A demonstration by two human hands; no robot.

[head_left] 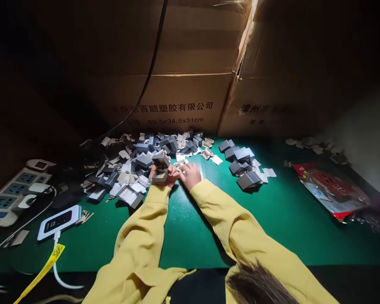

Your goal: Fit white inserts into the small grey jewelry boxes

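My left hand [172, 179] is wrapped round a small grey hinged box [160, 174], its lid raised and its inside facing me. Close beside it, my right hand [191, 174] has its fingers curled together near a scrap of pale card, and whether they grip it cannot be made out. To the left and behind the hands lies a heap of grey boxes [144, 160] mixed with white and beige card pieces [126, 177]. A smaller group of grey boxes [242, 154] sits to the right on the green table [190, 228].
Large cardboard cartons [177, 93] stand along the back, with a black cable [150, 69] hanging in front. At left are a power strip [17, 185] and a white device [58, 221] with a cable. A red and clear plastic bag [331, 190] lies at right.
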